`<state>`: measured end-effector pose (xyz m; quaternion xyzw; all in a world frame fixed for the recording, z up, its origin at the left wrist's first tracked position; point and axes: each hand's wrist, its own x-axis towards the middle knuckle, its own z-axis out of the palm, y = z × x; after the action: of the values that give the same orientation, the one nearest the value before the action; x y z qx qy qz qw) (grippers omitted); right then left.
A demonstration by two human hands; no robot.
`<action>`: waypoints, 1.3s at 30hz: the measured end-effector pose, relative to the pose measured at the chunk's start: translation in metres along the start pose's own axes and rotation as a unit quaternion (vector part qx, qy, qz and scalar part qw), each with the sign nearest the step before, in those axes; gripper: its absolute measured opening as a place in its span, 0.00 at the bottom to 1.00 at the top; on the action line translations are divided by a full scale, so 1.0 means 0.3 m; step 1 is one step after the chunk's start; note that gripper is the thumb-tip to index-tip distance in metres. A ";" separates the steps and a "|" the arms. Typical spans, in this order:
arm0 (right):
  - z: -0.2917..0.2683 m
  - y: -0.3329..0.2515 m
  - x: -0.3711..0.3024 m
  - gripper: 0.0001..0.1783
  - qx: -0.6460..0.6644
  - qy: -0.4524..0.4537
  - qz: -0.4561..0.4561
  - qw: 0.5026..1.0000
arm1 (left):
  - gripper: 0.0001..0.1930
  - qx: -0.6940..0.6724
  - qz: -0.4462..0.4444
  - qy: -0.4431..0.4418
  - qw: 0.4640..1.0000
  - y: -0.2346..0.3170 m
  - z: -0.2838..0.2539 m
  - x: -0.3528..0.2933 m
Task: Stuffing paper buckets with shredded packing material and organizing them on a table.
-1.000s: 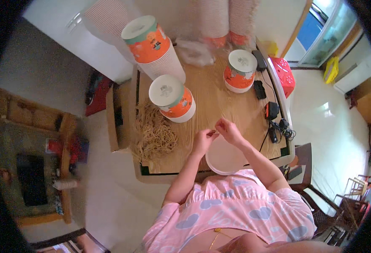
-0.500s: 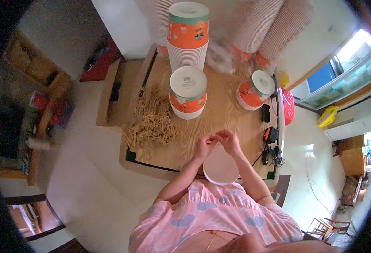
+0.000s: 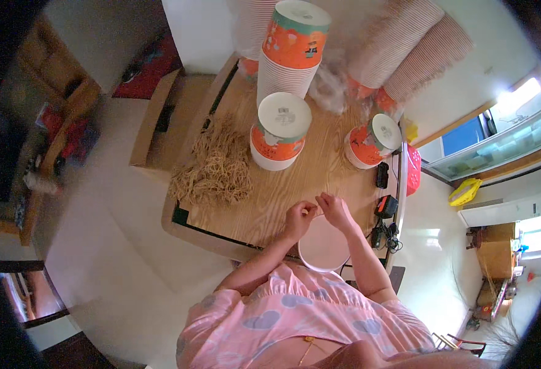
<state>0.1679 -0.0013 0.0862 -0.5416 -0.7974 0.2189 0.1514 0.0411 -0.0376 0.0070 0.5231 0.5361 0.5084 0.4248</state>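
A white paper tub (image 3: 324, 247), its open mouth facing up, stands at the table's near edge against my body. At the tub's far rim, my left hand (image 3: 301, 220) is closed with thumb and fingertips pinched together. Just beside it, my right hand (image 3: 335, 213) also pinches at the rim, with a narrow gap between the two hands. Whatever lies between the fingertips is too small to make out. Left of my hands lies a loose heap of tan paper cord (image 3: 215, 175) on the wooden table (image 3: 276, 203).
An upside-down orange, green and white tub (image 3: 281, 132) stands beyond my hands, before a tall tub stack (image 3: 295, 46). Another tub (image 3: 372, 140) sits far right. A black adapter with cables (image 3: 386, 207) lies along the right edge. A cardboard box (image 3: 175, 123) adjoins the table's left.
My hands, pressed together before, are now slightly apart at the tub's rim. The whole view has shifted and turned a little; the tubs and cord heap keep their places on the table.
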 end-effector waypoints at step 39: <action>0.126 0.002 -0.063 0.05 0.130 0.111 0.047 0.984 | 0.06 0.123 0.135 -0.248 0.951 0.036 -0.219 0.046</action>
<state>0.1571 -0.0258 0.0533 -0.5747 -0.7143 0.2661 0.2978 -0.0235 -0.0313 0.0268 0.7486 0.3966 0.3449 0.4041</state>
